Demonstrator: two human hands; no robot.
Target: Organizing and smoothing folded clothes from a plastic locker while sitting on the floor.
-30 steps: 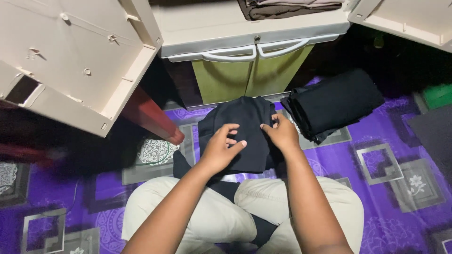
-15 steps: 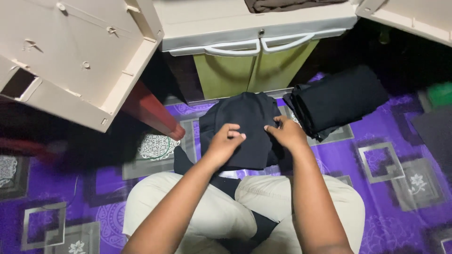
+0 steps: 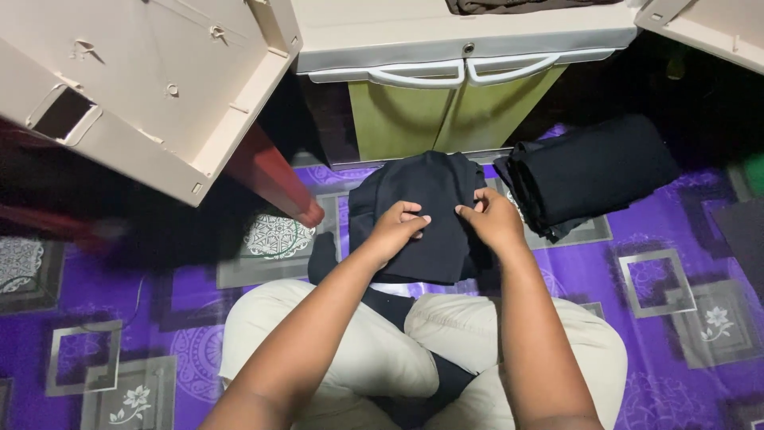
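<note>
Hands meet at mid-garment: left hand [image 3: 395, 228] and right hand [image 3: 491, 220] each pinch the black cloth [image 3: 422, 215] on the purple mat [image 3: 637, 318], apparently to hold its fold flat.

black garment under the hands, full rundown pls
The black garment is plain dark cloth, matte, no print visible. It lies partly folded on the purple patterned mat in front of the person's crossed legs, its far edge near the green cabinet doors. The left hand and right hand both pinch it near the middle. More black cloth trails down between the knees. A separate folded black stack sits just to its right.
</note>
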